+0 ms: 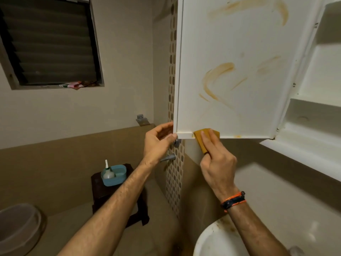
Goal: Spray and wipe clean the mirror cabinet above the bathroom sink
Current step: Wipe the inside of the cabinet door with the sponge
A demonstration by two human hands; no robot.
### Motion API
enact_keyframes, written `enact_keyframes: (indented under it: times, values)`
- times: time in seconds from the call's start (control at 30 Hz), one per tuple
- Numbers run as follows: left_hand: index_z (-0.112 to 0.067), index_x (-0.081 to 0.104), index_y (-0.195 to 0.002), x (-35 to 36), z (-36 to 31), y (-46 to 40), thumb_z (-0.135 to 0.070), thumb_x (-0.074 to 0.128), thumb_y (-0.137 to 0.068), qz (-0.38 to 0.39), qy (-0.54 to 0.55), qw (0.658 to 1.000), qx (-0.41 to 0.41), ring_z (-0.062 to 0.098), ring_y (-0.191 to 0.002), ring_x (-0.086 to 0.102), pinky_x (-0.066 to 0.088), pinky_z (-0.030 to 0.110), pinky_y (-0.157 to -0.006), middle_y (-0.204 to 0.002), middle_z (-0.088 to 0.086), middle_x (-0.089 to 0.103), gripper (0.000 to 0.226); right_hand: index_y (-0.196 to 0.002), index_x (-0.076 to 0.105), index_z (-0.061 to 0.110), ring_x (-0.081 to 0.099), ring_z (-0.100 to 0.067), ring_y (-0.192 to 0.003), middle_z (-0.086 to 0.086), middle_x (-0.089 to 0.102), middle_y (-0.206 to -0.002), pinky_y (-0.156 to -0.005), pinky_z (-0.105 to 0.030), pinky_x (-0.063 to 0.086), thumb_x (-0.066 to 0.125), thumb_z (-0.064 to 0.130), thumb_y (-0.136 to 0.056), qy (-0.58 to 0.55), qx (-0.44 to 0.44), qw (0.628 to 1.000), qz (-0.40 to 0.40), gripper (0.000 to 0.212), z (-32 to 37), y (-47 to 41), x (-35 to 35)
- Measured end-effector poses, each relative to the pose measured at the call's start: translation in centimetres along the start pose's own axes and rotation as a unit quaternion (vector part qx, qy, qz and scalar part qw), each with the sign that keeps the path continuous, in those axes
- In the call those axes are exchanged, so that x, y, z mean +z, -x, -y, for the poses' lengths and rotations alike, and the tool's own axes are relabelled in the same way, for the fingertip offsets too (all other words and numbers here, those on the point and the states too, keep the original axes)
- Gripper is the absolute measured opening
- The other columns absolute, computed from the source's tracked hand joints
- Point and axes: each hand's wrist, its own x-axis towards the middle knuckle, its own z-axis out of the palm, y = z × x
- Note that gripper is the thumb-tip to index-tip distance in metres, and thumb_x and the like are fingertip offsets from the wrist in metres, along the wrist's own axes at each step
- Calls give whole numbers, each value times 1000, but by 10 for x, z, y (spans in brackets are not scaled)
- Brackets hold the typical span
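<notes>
The white cabinet door hangs swung open, its inner face streaked with brown smears. My left hand grips the door's lower left corner, thumb under the bottom edge. My right hand holds a folded yellow cloth and presses it with straight fingers against the door's bottom edge. The open cabinet's white shelves show at the right. The mirror side of the door is hidden.
A stained white sink sits below. A dark stool at the left carries a blue tub with a white nozzle bottle. Wall taps stick out beside my left hand. A louvred window and a grey bucket are at left.
</notes>
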Motion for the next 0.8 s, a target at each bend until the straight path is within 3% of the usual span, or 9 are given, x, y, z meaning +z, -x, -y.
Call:
enact_keyframes:
  times: [0.1,0.2,0.3,0.4,0.53,0.7,0.8]
  values:
    - [-18,65,-119,7,4,3,-2,73,-83,-7,-15,1000,-8,-7,-92,67,52,11,-75,-101,-16,69,40,-124,67,7,68,-33,-107,-17,61,-132,-81,-44,60,56,-5,-68,28,-11,1000,-6,59,1,-9,-1]
    - [-11,66,-117,16,7,7,4,71,-83,-11,7,1000,-13,1,-85,70,53,12,-68,-97,-6,73,37,-125,66,8,65,-31,-112,-15,61,-132,-80,-40,58,61,-5,-66,65,-48,997,5,61,9,-13,6]
    - [-8,67,-111,21,9,9,10,67,-82,-28,18,999,-11,1,-81,69,53,13,-69,-96,0,73,34,-124,67,9,61,-30,-119,-16,61,-132,-82,-37,58,70,-2,-65,95,-93,990,51,61,22,-14,20]
    - [-4,67,-114,23,10,9,14,64,-82,-45,19,999,-22,-2,-83,69,52,13,-72,-98,-1,73,37,-126,65,7,59,-31,-122,-16,60,-134,-85,-38,57,75,0,-62,109,-84,986,99,65,27,-12,27]
    - [-3,67,-115,25,12,9,6,66,-86,-57,13,998,-21,-1,-79,69,51,12,-71,-93,-2,73,31,-126,66,10,62,-26,-119,-10,63,-131,-87,-35,56,72,0,-63,126,-89,983,102,64,11,-9,17]
    - [-7,63,-121,26,11,14,1,67,-87,-68,14,997,-15,-5,-89,68,53,12,-76,-108,-1,70,35,-109,75,16,71,-24,-96,-6,73,-110,-63,-32,58,78,5,-56,196,-50,974,105,55,-10,-12,-12]
    - [-8,58,-124,29,10,17,6,66,-86,-75,54,996,-20,0,-93,69,54,15,-74,-111,0,69,41,-109,74,19,69,-23,-80,-3,72,-99,-50,-25,46,73,10,-63,248,-46,959,130,47,-9,-23,-20]
